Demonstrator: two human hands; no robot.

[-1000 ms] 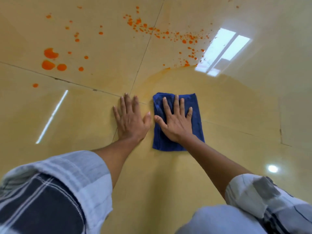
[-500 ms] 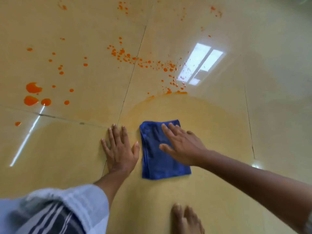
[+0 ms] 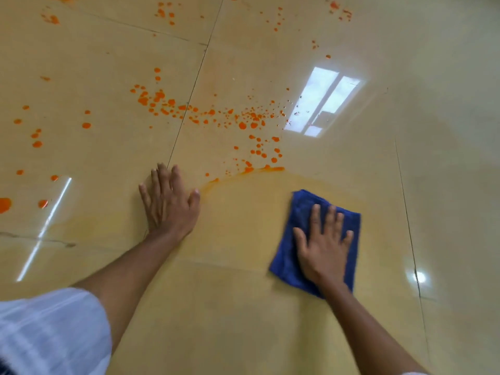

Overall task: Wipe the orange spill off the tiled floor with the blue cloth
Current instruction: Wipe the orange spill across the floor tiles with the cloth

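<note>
Right hand flat on the blue cloth, fingers straight and spread, pressing it onto the tiled floor. Cloth folded into a rough rectangle, lying well to the right of the left hand and apart from it. Left hand planted palm-down on the bare tile, fingers straight and close together, thumb out to the side. Orange spill scattered in drops and blotches beyond the cloth, up and to its left; thin orange smear line curving between the drops and the cloth. Pale sleeve on the left arm, far left of the cloth. Bright window reflection on the tile above the cloth.
</note>
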